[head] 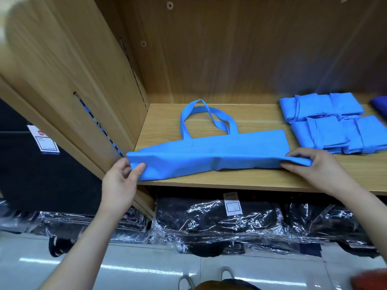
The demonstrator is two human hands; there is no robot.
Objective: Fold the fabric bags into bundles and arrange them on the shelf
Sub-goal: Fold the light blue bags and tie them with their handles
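hands pinch both ends of the half-folded bag

left hand (123, 176) pinches one end of the blue bag (209, 151), thumb lying on top of the fabric. right hand (307, 164) grasps the other end, fingers curled over the folded edge. the bag lies stretched between them, its long axis running straight from hand to hand along the front of the shelf board (230, 178). its handles (201, 114) point away from both hands toward the back panel (230, 59). neither hand is nearer, since each has its own end. the next fold probably carries one end across to the other. just beyond the right hand, further back, the folded bundles (335, 122) sit in two rows. below both hands, dark plastic-wrapped packs (217, 222) lie under the shelf on a pale glossy floor (146, 268).
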